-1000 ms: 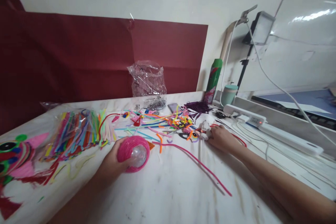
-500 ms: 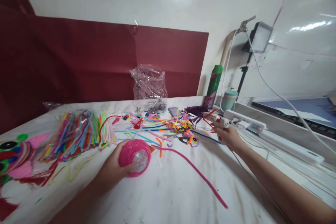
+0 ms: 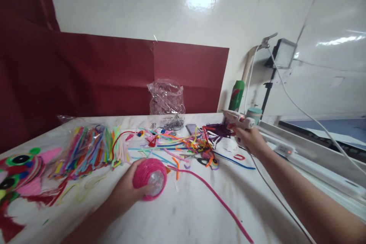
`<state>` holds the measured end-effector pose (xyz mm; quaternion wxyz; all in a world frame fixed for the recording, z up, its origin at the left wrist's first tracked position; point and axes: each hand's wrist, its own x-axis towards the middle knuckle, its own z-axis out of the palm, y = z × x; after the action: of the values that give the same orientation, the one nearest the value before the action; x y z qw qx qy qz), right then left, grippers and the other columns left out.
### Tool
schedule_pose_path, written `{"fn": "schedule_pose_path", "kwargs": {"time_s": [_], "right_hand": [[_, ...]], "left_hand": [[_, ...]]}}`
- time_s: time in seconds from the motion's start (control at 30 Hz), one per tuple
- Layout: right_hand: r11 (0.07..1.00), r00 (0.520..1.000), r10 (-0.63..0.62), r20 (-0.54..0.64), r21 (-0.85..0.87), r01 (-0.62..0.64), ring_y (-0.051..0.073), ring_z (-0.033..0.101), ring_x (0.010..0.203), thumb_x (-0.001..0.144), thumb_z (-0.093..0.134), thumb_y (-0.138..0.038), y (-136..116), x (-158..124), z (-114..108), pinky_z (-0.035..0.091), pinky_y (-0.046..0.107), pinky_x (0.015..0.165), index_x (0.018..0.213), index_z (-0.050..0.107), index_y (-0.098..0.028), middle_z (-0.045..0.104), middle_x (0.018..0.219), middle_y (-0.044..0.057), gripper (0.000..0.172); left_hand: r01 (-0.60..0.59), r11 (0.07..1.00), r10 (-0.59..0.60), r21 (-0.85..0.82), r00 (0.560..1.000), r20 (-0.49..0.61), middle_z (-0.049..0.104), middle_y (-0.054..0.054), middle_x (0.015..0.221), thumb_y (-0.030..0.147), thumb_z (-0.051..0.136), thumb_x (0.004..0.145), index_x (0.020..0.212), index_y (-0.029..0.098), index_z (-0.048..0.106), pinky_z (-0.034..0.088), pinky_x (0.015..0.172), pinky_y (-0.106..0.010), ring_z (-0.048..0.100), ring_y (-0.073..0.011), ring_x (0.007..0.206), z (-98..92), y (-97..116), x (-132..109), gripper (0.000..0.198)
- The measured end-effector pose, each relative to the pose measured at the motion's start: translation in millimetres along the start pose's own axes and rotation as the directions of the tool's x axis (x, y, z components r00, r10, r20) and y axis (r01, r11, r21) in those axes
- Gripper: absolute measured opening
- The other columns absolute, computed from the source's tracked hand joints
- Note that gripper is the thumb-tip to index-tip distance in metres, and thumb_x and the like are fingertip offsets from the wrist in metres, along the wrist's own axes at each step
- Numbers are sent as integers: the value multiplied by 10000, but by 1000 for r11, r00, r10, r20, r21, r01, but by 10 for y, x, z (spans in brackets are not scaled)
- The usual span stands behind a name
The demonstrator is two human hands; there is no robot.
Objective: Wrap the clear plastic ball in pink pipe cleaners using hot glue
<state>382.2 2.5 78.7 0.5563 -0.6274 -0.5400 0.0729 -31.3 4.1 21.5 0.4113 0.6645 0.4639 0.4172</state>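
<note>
My left hand [image 3: 134,183] is closed around a pink wrapped ball [image 3: 145,173] whose near end shows a clear, shiny round patch. A long pink pipe cleaner [image 3: 213,190] stretches from beside the ball toward the lower right, lying on the table. On the right, my right hand [image 3: 250,139] grips a white hot glue gun [image 3: 238,118] by its handle, the nozzle pointing left and a small light glowing on its body. The gun is raised over the table, near purple stringy strands [image 3: 219,131]. Its cord [image 3: 267,181] trails down toward the lower right.
A bag of colourful pipe cleaners [image 3: 85,150] lies at left, beside a decorated craft face [image 3: 21,171]. Scissors [image 3: 200,161] lie among loose pieces at centre. A clear plastic bag [image 3: 167,99], a green spray can [image 3: 236,97] and a white power strip [image 3: 281,148] stand farther back.
My right hand has lifted the glue gun from beside the power strip. A red bent piece now shows on the table where the hand was. The left hand keeps holding the ball.
</note>
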Motion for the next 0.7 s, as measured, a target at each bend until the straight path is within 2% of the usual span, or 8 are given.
{"fn": "schedule_pose_path", "kwargs": {"time_s": [0.07, 0.13, 0.27, 0.37, 0.47, 0.57, 0.7], "right_hand": [[994, 1000, 10, 6, 113, -11, 282, 681, 889, 776, 463, -346, -92, 9, 15, 558, 355, 654, 1001, 620, -174, 717, 916, 112, 324], [976, 998, 27, 50, 215, -37, 281, 684, 904, 808, 437, -374, -206, -42, 61, 560, 367, 681, 1012, 598, -173, 714, 948, 123, 328], [940, 972, 47, 230, 319, -120, 252, 696, 715, 834, 426, -433, -461, -329, 310, 549, 356, 596, 939, 622, -185, 727, 848, 106, 334], [920, 919, 49, 392, 341, -194, 232, 661, 588, 819, 462, -474, -621, -669, 603, 510, 329, 503, 860, 675, -172, 715, 715, 90, 372], [935, 854, 25, 520, 289, -204, 249, 660, 656, 779, 534, -520, -709, -1026, 849, 518, 340, 565, 779, 711, -183, 716, 719, 84, 380], [981, 810, -20, 586, 168, -96, 275, 664, 776, 785, 517, -596, -704, -1302, 973, 535, 368, 680, 843, 733, -232, 729, 802, 77, 427], [993, 757, -62, 651, 117, -20, 288, 680, 730, 783, 500, -630, -608, -1489, 1000, 562, 381, 640, 915, 735, -282, 742, 798, 81, 440]], "left_hand": [[-9, 1000, 9, -4, 1000, -5, 637, -116, 1190, 310, 756, 578, 1199, 177, 506, 465, 965, -418, 599, -304, 1101, -10, -7, 10, 682], [-11, 999, 11, -33, 1000, -9, 641, -117, 1182, 309, 746, 596, 1202, 171, 505, 463, 967, -421, 602, -301, 1099, -22, -17, 31, 667], [29, 993, -32, -117, 999, -30, 678, -101, 1089, 304, 744, 607, 1135, 168, 542, 503, 906, -398, 633, -287, 1035, -31, -10, 69, 582], [54, 980, -68, -192, 996, -66, 684, -96, 1043, 311, 722, 634, 1101, 155, 554, 520, 854, -375, 649, -264, 979, -16, 15, 63, 521], [103, 972, -123, -211, 989, -86, 673, -112, 1054, 237, 761, 584, 1156, 150, 520, 510, 843, -379, 646, -256, 951, 4, -6, 35, 626], [37, 981, -53, -191, 995, -81, 645, -123, 1122, 220, 798, 562, 1164, 158, 532, 471, 912, -396, 605, -276, 1049, 20, -82, -11, 662], [-34, 982, 6, -186, 988, -153, 613, -117, 1187, 213, 832, 528, 1189, 178, 536, 412, 999, -427, 535, -314, 1164, 58, -176, -96, 725]]}}
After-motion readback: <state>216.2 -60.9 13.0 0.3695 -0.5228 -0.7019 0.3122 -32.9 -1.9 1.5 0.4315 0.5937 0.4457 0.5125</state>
